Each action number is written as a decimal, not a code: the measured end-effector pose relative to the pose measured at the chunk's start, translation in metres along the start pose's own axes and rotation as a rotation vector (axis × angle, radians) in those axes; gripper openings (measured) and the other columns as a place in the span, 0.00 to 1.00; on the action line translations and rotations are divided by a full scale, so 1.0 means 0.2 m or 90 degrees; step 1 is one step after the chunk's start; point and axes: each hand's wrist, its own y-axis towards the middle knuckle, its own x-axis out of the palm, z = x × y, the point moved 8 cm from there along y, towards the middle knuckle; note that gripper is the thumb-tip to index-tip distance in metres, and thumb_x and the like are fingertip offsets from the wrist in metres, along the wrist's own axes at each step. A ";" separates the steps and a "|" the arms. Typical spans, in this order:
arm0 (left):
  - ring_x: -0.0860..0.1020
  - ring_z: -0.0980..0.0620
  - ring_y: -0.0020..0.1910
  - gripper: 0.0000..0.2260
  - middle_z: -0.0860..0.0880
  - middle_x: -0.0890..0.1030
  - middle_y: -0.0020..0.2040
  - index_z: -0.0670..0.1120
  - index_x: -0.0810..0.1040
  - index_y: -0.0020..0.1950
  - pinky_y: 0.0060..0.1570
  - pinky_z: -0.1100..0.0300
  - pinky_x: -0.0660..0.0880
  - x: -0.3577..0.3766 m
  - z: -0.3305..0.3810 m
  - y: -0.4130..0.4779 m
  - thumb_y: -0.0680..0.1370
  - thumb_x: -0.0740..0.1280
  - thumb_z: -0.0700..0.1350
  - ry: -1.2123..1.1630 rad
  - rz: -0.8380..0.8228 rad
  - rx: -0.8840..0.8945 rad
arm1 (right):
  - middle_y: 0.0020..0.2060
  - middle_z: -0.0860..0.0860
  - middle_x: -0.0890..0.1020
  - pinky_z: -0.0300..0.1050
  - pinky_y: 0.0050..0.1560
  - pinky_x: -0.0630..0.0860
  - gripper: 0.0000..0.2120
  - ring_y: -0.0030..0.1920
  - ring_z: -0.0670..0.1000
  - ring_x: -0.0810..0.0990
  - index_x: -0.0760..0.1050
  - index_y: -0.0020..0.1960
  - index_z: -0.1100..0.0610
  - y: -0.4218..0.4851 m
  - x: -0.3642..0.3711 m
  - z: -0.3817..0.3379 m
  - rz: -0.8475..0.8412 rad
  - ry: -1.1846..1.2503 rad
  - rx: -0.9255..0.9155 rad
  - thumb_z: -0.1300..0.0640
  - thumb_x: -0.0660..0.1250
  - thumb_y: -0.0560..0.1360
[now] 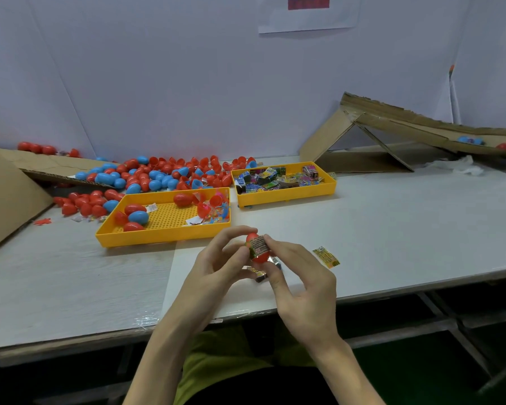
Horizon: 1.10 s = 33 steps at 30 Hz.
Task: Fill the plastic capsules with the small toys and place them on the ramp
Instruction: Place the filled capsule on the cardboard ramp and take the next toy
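Head view: both hands meet just in front of the front tray (158,236), above the worktop (392,223). Between them is a red capsule (260,256), held upright and clear of the surface. The left hand (216,261) has its grip clamped on the capsule, with thumb and forefinger curled round the upper end. The right hand (301,276) has its grip clamped on it from the other side, and its fingertips press a printed packet (258,244) against the shell. More wrappers (260,274) show under the hands; I cannot tell whether they are held or lie on the surface.

A loose packet (326,256) lies to the right of the front tray, near the right hand. In the front tray are a few red and blue capsules and some small coloured toys. Just behind and to the right of it stands the back tray (287,197), filled with packets. Behind and left of the front tray spreads a pile of capsules (158,173). Well to the right of it stands the cardboard ramp (406,121), with several capsules at its lower end (469,140).
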 end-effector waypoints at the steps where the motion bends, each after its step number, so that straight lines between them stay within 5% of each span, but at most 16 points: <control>1: 0.83 0.43 0.54 0.13 0.43 0.84 0.55 0.54 0.78 0.64 0.53 0.54 0.80 0.00 0.00 0.00 0.79 0.68 0.52 0.001 0.007 0.005 | 0.56 0.44 0.83 0.31 0.56 0.75 0.19 0.58 0.42 0.79 0.77 0.67 0.53 0.00 0.00 0.00 0.001 0.002 0.003 0.51 0.67 0.77; 11: 0.84 0.40 0.52 0.15 0.38 0.85 0.52 0.52 0.80 0.59 0.52 0.57 0.80 -0.02 -0.03 0.00 0.73 0.71 0.53 -0.062 0.011 -0.034 | 0.52 0.49 0.86 0.37 0.56 0.79 0.13 0.55 0.44 0.83 0.84 0.57 0.60 -0.02 -0.05 0.04 0.076 0.040 -0.013 0.57 0.72 0.74; 22: 0.83 0.42 0.53 0.13 0.40 0.84 0.53 0.53 0.80 0.63 0.52 0.58 0.79 0.00 0.00 -0.01 0.79 0.67 0.50 -0.037 -0.010 -0.035 | 0.49 0.38 0.85 0.28 0.50 0.75 0.07 0.51 0.40 0.83 0.84 0.52 0.47 0.00 -0.06 0.07 0.068 0.074 0.088 0.50 0.71 0.75; 33: 0.84 0.43 0.53 0.15 0.42 0.85 0.53 0.54 0.81 0.60 0.55 0.56 0.79 0.03 0.01 -0.01 0.75 0.71 0.55 0.003 -0.008 -0.037 | 0.42 0.48 0.84 0.30 0.48 0.75 0.04 0.44 0.41 0.80 0.82 0.47 0.60 -0.02 -0.07 0.02 0.116 -0.032 -0.048 0.59 0.71 0.76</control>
